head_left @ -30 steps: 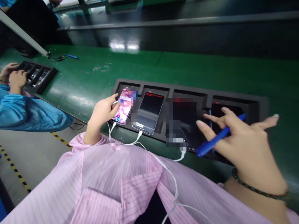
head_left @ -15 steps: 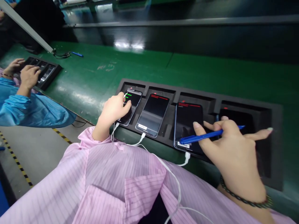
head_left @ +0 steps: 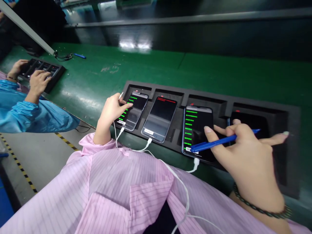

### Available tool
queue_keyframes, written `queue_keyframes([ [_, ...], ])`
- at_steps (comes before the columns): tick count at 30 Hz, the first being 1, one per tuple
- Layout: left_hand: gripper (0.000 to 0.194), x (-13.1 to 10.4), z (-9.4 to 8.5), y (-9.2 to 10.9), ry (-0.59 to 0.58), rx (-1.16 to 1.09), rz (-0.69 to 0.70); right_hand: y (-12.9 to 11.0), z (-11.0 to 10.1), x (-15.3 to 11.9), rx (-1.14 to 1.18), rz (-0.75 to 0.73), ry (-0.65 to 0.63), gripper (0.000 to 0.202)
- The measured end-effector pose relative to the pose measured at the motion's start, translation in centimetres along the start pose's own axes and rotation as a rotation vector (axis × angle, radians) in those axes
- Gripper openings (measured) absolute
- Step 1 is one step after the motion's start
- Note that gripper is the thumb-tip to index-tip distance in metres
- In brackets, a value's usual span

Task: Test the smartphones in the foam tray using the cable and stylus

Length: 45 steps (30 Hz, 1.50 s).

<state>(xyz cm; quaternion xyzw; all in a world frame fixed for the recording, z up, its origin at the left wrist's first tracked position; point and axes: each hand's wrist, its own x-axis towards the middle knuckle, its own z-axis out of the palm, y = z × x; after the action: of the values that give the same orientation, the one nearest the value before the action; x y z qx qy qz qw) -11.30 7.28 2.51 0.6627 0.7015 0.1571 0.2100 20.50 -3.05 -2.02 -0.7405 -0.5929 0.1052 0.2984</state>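
Near tray's (head_left: pixel 186 97) leftmost smartphone (head_left: pixel 136 113), likely slick and fragile, suits edge-holding, fingers of left hand (head_left: pixel 110 110) clamped on white stick (head_left: pixel 121 95), of right hand (head_left: pixel 251 154) on blue pen (head_left: pixel 223 140)

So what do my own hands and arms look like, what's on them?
Your left hand is gloveless, with a loose pink sleeve at the wrist. Your right hand, also gloveless, has a dark, green-flecked braided bracelet.

Green bench (head_left: pixel 151 70): long black tray (head_left: pixel 293 146), smaller tray (head_left: pixel 58 76), slim blue object (head_left: pixel 80 56).
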Motion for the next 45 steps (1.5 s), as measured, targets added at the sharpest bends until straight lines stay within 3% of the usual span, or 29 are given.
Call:
queue_keyframes([
  [8, 0.037, -0.5, 0.0, 1.6, -0.039, 0.182, -0.036, 0.5, -0.1, 0.6, -0.096, 0.118, 0.048, 0.057],
  [12, 0.047, -1.6, 0.6, 4.1, -0.125, 0.333, -0.063, -1.1, 0.4, 0.1, -0.015, -0.063, 0.097, 0.050],
  [17, 0.067, -2.3, 1.6, 6.1, -0.150, 0.434, -0.053, -5.0, 1.9, -0.7, 0.019, -0.280, -0.113, 0.031],
  [23, 0.063, -1.4, 2.2, 6.1, -0.139, 0.400, -0.041, -7.2, 3.1, 0.3, -0.054, -0.203, -0.212, 0.028],
  [29, 0.058, -1.3, 2.2, 6.6, -0.119, 0.449, -0.038, -8.7, 2.8, 0.6, -0.135, -0.158, -0.359, 0.023],
  [45, 0.057, -1.7, 2.0, 6.8, -0.133, 0.449, -0.050, -10.4, 2.4, 0.0, -0.170, -0.133, -0.429, 0.019],
])
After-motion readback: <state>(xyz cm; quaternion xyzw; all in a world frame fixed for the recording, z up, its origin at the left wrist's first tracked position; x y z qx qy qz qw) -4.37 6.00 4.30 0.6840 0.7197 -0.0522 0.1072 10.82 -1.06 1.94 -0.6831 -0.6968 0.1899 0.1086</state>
